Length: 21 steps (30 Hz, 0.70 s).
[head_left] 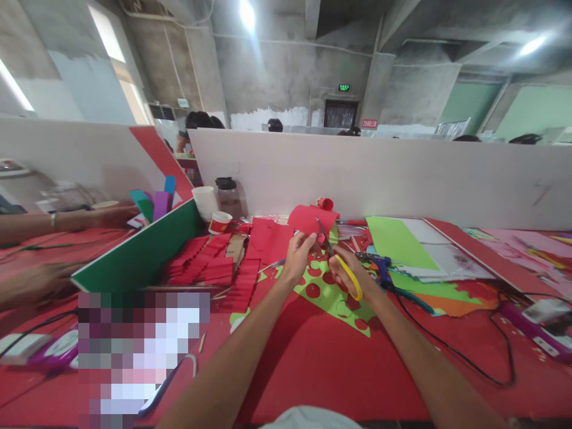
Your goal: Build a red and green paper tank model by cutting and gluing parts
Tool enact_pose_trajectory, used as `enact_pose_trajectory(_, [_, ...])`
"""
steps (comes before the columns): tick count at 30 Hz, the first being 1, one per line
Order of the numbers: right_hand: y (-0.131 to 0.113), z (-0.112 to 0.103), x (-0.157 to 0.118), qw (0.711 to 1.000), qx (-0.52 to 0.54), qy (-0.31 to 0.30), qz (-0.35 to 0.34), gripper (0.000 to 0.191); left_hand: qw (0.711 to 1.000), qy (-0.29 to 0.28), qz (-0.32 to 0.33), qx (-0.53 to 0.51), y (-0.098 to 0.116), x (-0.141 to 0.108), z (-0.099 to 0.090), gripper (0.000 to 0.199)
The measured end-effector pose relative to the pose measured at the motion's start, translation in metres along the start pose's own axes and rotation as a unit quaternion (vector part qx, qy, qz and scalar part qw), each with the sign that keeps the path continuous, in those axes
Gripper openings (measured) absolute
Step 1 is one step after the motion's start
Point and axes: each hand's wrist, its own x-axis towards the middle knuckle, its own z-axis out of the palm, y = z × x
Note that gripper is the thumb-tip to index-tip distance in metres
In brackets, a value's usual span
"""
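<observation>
My left hand [300, 251] pinches the lower edge of a red sheet of paper [306, 218], thumb uppermost. Yellow-handled scissors [351, 278] are in my right hand [346, 271], their dark blades pointing up and away, overlapping the red sheet. Whether the blades touch the paper I cannot tell. Beneath both hands lies a green sheet [328, 292] with round red pieces or holes across it. Stacked strips of red paper [196, 262] lie to the left of my left hand.
A blue glue gun [382, 266] with a black cable and teal-handled pliers [413, 300] lie right of my hands. A green divider board [138, 253] stands left, a co-worker's arms [44, 280] beyond it. Cups [205, 202] and a bottle [229, 196] stand behind.
</observation>
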Motion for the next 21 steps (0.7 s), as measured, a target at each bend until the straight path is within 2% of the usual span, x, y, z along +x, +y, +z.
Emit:
enact_pose_trajectory(7, [0.0015,0.0009,0.0001,1.0,-0.005,-0.003,-0.006,0.046,1.0,0.005,0.01,0.001,0.0039,-0.0015,0.0027,0.032])
enact_pose_trajectory(21, [0.002,0.002,-0.0013,1.0,0.001,0.007,0.002,0.038,0.998,0.008,0.039,0.052,0.0063,-0.0042,0.0039,0.028])
